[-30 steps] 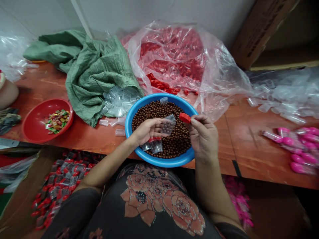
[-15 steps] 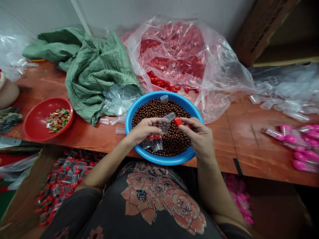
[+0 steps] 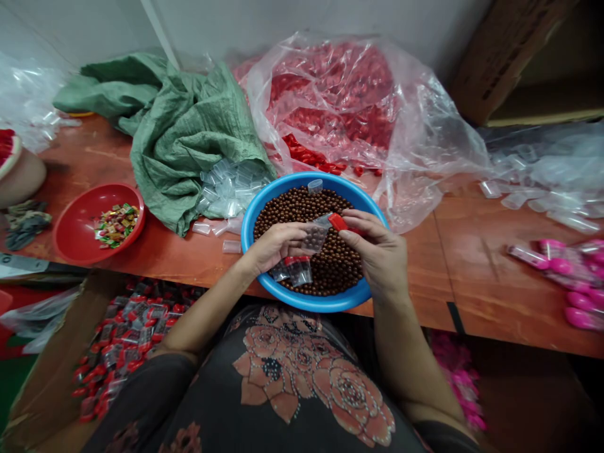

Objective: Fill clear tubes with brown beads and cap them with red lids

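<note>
Above a blue basin [image 3: 321, 306] of small round brown balls [image 3: 337, 270], my left hand [image 3: 271, 248] pinches a clear plastic container [image 3: 314, 239] between thumb and fingers. My right hand [image 3: 384, 251] grips a red cap [image 3: 336, 221] with thumb and fingertips. The cap sits against or right beside the container's upper right end; I cannot tell whether they are joined. Under my left hand, more clear containers [image 3: 299, 273] rest on the balls, with a red piece by them. One other clear container [image 3: 315, 185] stands in the balls near the far rim.
Behind the basin lies a clear bag [image 3: 349, 107] of red caps. Loose clear containers [image 3: 231, 189] lie by a green sack [image 3: 189, 138]. A red bowl [image 3: 66, 226] of wrapped candies stands left, and pink-capped tubes [image 3: 561, 264] lie right. Below the table edge, a box [image 3: 51, 365] holds red-capped containers [image 3: 127, 333].
The container in my left hand has turned slightly, and the red cap has come nearer its end. The view has shifted a little to the left.
</note>
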Demonstrator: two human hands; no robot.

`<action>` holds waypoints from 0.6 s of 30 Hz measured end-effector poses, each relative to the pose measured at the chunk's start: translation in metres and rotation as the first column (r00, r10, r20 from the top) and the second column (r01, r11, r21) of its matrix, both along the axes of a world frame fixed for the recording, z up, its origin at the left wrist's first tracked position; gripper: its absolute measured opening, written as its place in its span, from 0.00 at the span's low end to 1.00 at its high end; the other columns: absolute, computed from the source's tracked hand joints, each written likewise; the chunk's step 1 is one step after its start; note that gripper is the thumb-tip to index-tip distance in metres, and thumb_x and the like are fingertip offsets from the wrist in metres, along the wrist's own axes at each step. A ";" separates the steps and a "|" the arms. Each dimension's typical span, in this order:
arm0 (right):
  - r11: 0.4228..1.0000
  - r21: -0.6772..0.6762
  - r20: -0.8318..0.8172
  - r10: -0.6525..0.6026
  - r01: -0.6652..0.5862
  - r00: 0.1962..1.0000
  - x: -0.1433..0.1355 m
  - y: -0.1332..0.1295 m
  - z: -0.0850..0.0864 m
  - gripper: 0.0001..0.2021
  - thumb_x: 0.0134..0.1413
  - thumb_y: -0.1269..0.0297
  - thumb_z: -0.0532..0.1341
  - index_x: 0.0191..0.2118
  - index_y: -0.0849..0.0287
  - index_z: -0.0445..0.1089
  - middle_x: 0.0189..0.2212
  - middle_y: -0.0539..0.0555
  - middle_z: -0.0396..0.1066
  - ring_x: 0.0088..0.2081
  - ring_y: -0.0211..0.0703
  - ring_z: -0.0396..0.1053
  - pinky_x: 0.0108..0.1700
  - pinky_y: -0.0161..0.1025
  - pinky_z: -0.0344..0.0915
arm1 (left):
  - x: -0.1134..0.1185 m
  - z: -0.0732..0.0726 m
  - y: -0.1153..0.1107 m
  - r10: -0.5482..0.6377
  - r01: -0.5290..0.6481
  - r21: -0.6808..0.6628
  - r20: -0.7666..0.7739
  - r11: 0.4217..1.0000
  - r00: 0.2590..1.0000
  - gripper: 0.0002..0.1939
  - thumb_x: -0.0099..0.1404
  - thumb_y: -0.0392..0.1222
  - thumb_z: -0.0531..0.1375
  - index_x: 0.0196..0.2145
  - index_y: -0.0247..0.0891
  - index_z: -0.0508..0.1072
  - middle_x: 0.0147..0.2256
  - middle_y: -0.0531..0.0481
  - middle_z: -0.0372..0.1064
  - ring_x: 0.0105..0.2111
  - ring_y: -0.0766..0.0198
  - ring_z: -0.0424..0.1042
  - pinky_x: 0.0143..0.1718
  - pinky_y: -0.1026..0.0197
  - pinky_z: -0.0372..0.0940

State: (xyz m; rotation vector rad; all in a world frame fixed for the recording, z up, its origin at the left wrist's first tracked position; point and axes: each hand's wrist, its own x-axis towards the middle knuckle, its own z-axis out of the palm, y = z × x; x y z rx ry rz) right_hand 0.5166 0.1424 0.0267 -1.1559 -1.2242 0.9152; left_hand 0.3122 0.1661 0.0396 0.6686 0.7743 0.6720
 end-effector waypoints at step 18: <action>0.950 0.124 0.217 0.255 -0.286 0.942 0.008 0.000 0.004 0.16 0.57 0.73 0.66 0.44 0.40 0.79 0.45 0.44 0.80 0.47 0.39 0.77 0.55 0.43 0.72 | -0.003 0.003 -0.007 -0.126 0.141 0.145 -0.106 0.979 0.986 0.24 0.50 0.33 0.69 0.48 0.36 0.80 0.40 0.46 0.79 0.37 0.65 0.75 0.43 0.60 0.68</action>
